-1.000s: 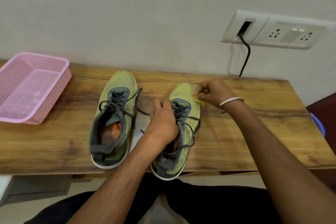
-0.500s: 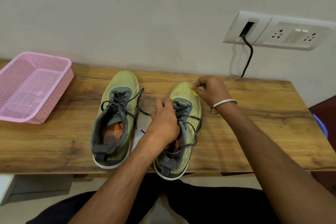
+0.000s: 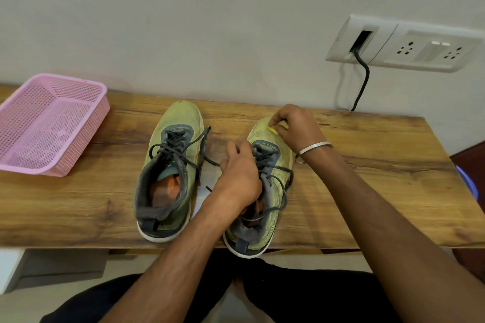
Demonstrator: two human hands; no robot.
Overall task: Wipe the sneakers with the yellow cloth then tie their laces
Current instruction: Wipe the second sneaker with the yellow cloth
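Two yellow-green sneakers with grey collars and loose dark laces stand side by side on the wooden table [image 3: 367, 186], toes toward the wall. My left hand [image 3: 240, 174] grips the right sneaker [image 3: 273, 220] over its tongue and laces. My right hand [image 3: 296, 126] pinches a small yellow cloth [image 3: 273, 130] against that sneaker's toe; only a bit of the cloth shows under the fingers. The left sneaker [image 3: 172, 155] stands untouched, its laces [image 3: 183, 149] trailing to the right.
A pink perforated basket [image 3: 49, 123] sits at the table's back left. A white socket panel [image 3: 404, 43] with a black cable [image 3: 363, 78] hangs on the wall at the back right. A white sheet [image 3: 203, 191] lies between the sneakers. My dark-clothed legs are below the table's front edge.
My right hand with the cloth has slid forward along the right sneaker, from its right side to the toe. My left hand stays on the sneaker.
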